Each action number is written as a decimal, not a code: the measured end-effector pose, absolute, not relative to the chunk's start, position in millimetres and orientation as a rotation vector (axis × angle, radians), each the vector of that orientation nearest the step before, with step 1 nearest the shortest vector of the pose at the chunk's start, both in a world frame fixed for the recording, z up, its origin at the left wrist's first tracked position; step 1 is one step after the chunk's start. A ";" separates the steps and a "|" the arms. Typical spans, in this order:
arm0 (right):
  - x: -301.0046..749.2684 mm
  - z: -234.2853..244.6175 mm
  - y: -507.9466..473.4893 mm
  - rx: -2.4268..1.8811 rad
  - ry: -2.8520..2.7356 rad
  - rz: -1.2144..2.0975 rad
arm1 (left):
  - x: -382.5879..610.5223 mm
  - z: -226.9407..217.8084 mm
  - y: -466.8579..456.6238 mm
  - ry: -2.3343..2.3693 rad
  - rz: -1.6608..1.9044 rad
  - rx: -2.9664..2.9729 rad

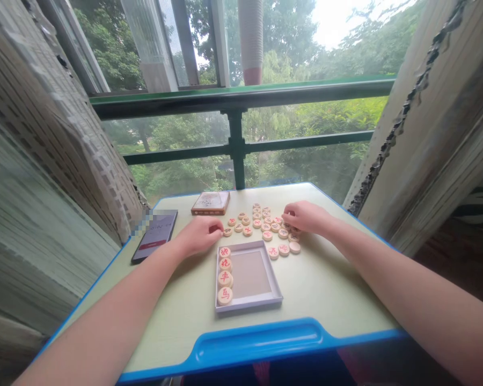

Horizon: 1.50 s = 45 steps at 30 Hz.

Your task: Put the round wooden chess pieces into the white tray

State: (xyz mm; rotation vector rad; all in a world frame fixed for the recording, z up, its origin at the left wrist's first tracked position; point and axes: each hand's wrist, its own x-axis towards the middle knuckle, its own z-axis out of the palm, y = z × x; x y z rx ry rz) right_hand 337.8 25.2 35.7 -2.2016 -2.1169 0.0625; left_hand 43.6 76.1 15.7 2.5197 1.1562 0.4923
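A shallow white box tray lies on the table, with several round wooden chess pieces lined up along its left side. Behind it a loose heap of the same pieces is spread over the table. My left hand is curled with its fingertips pinching at a piece on the heap's left edge. On the heap's right side rests my right hand, fingers bent down onto the pieces there.
The pale green table has a blue rim. A phone lies at the left, and a brown wooden box lid sits at the back. A window with a green railing stands right behind the table.
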 end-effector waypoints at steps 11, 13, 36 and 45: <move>339.1 35.2 26.5 -2.186 -2.124 0.058 | 43.6 19.3 72.2 1.116 0.454 2.475; 339.2 35.4 26.3 -2.177 -2.123 0.049 | 43.5 18.6 73.0 1.117 0.454 2.477; 333.5 32.4 23.0 -1.962 -2.196 0.027 | 41.7 14.9 78.3 1.127 0.461 2.525; 329.2 32.2 20.7 -1.775 -2.253 0.033 | 42.8 16.8 77.9 1.109 0.462 2.505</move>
